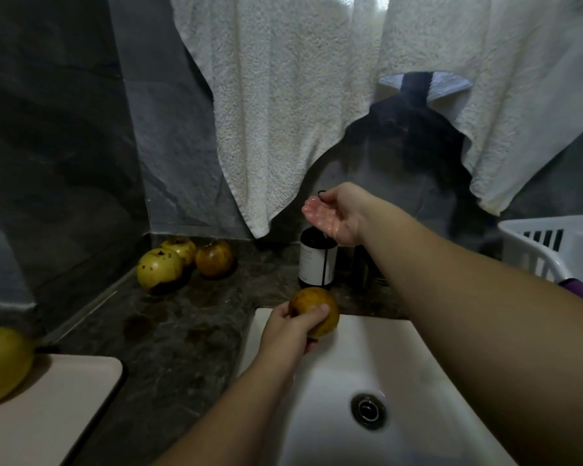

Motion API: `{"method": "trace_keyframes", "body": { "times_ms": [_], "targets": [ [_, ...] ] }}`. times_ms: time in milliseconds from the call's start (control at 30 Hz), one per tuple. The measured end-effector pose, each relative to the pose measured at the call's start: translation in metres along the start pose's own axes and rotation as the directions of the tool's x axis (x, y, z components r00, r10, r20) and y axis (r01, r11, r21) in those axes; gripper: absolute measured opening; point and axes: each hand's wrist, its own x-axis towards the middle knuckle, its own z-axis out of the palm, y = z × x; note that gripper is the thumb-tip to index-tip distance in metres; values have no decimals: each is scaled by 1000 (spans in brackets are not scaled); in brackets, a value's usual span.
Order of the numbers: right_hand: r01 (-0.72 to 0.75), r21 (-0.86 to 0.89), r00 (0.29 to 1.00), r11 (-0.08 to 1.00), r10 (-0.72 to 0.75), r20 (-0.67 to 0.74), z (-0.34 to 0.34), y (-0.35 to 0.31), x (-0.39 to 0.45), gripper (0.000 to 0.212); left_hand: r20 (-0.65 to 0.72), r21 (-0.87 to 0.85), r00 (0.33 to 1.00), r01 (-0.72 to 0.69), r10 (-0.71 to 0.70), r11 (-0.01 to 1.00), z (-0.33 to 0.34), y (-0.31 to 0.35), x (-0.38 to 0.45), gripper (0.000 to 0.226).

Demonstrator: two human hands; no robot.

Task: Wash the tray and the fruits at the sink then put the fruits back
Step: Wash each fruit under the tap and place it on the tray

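Note:
My left hand (292,326) grips a yellow-brown fruit (317,309) over the far left corner of the white sink (414,361). My right hand (334,213) is raised above a dark soap bottle (317,260), palm up, wet and cupped, with the thumb near the black pump top. Three spotted yellow fruits (160,269) lie in the corner of the dark counter. Another yellow fruit (0,364) lies at the left edge beside the beige tray (58,408).
White towels (300,105) hang down over the wall behind the sink. A white plastic basket (552,247) stands at the right. The sink drain (367,410) is in the basin's middle. Wet patches mark the dark stone counter (182,331).

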Motion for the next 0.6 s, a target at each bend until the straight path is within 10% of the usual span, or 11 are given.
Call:
{"method": "trace_keyframes", "body": {
  "times_ms": [600],
  "targets": [
    [21,-12,999,1000,-22,-48,5,4,-6,30,18,-167,1000,-15,19,986,4,14,-12,54]
  ]
}}
